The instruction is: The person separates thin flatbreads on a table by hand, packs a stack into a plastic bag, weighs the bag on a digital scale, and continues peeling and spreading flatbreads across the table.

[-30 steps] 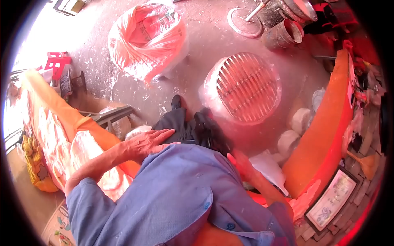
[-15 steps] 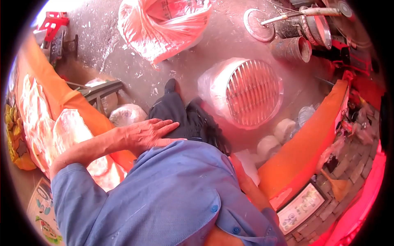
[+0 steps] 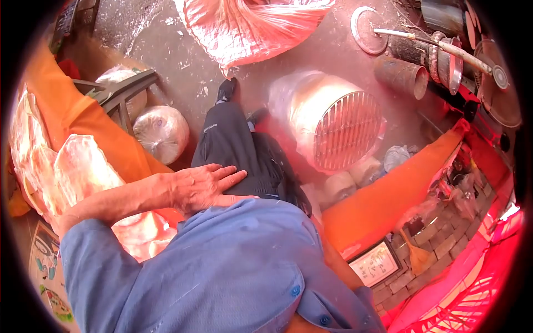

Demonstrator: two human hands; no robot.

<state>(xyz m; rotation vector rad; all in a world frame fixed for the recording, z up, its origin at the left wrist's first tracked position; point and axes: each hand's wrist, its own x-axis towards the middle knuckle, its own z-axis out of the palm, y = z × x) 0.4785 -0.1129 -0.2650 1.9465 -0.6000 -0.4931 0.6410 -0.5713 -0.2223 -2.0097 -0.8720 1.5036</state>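
- Shirt, blue, buttoned; worn by the person, filling the lower middle.
- Orange coverings, two: one at left, partly under pale crumpled sheets; one at right, sloping upward to the right.
- Trousers, dark; worn, extending from the shirt hem toward the shoe, directly beneath the left hand.
- Plastic bag, pinkish, wide and gathered in folds; cut off by the top edge, contents cannot be told.
- Drum, pale, loosely wrapped in clear film; its round end bears a slatted grille. Whatever lies behind the slats cannot be made out.
- Left hand, palm down across the top of the trousers, fingers extended and a little apart, thumb along the shirt hem; clasped on nothing.
- Right forearm, passing beside the shirt; its hand is hidden, grip cannot be told.
- Bundle, rounded, film-wrapped, near a dark frame; filling unclear.
- Bucket, dull and stained, tipped in view with its mouth to the right; interior shadowed, contents cannot be told.
- Framed card, pale with dark border, below the right-hand covering.
- Disc, pale, round, near the bucket.
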